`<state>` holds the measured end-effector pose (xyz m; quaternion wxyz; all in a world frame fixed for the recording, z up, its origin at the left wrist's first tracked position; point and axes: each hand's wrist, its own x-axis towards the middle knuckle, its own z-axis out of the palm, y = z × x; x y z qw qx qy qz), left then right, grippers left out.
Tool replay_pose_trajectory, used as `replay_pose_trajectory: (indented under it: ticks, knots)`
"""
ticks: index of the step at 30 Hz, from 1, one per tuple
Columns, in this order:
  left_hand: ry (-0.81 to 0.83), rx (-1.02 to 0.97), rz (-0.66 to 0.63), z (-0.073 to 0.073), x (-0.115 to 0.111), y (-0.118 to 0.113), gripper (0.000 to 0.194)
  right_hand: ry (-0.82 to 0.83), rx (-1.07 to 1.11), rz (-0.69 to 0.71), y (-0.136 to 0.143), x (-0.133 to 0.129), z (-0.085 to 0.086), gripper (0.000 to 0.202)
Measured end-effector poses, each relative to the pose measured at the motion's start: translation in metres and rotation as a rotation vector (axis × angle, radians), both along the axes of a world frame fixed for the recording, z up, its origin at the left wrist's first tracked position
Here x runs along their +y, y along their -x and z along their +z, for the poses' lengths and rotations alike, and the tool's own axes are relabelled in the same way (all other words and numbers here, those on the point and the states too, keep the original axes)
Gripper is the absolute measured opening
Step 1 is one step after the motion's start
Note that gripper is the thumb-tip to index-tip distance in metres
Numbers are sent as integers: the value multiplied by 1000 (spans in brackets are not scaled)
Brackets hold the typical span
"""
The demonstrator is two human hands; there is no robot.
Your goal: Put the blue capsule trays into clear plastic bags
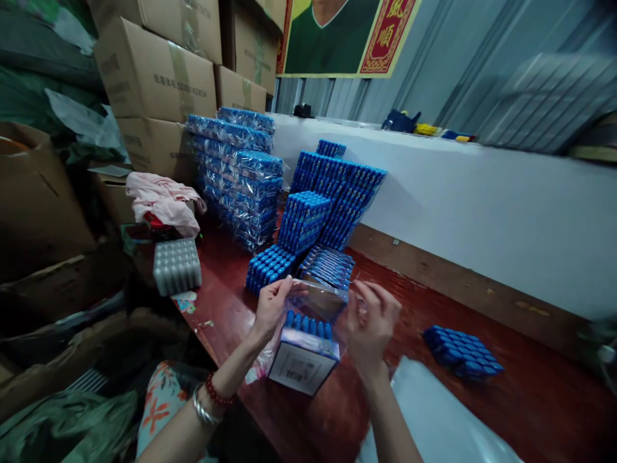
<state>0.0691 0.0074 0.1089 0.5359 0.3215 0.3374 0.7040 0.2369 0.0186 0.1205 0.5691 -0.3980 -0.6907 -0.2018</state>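
Note:
A small printed box (303,366) with a white labelled side stands tilted on the red table, and a row of blue rounded tubes (308,323) shows in its top. Clear plastic film (321,294), apparently a bag, surrounds the box and rises above it. My left hand (270,310) pinches the film's upper left edge between thumb and fingers. On the other side, my right hand (373,321), slightly blurred, has its fingers curled at the film's right edge. Just beyond the film lie flat blue packs (328,265) and a block of blue tubes (270,267).
Film-wrapped blue packs (236,173) are stacked behind, beside taller blue stacks (337,193). A grey block of tubes (177,267) stands left, a blue cluster (463,352) right. White sheeting (434,411) lies near my right forearm. Cardboard boxes (159,77) rise at back left.

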Motion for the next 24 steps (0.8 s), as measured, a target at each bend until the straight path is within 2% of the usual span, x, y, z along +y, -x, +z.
replay_pose_trajectory:
  ticks: [3,5,7,10,15,17,21,24]
  knots:
    - [-54,96,34,-3,1,1,42,-21,-405,130,21,-4,8,28]
    - [-93,168,99,-6,2,3,37,13,-506,170,34,0,9,29]
    - [-99,177,131,-8,4,7,34,55,-486,179,44,7,7,28]
    - [-72,67,115,-9,7,13,36,102,-371,192,50,17,3,28]
    - [-120,18,122,-5,6,16,79,169,-266,306,51,25,0,34]
    - [-147,51,147,-4,5,15,87,155,-266,327,51,24,2,32]
    - [-152,171,230,-4,1,13,83,7,-392,285,54,20,9,24]
    - [-159,345,264,-5,-2,13,75,-27,-548,247,59,19,14,24]
